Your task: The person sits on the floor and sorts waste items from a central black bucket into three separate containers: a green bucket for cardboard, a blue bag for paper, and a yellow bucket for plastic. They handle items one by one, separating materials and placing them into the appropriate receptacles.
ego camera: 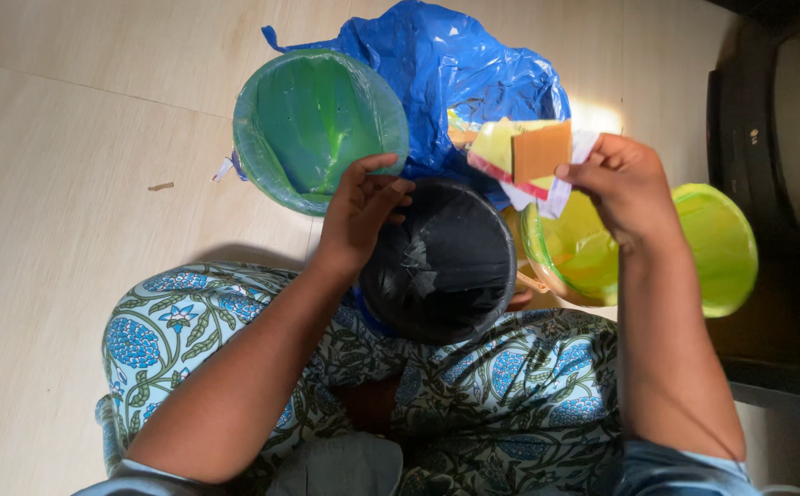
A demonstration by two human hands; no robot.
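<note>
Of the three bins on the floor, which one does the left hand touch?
The black-lined bin in the middle: the left hand rests on its rim. The green-lined bin and the yellow-green bin stand untouched on either side.

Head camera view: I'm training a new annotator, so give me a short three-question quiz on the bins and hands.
1. True or false: the right hand holds paper scraps.
2. Which bin does the left hand touch: A green bin, B black bin, C yellow-green bin?
3. What colour is the plastic bag behind the bins?

Key: 1 true; 2 B; 3 blue.
</note>
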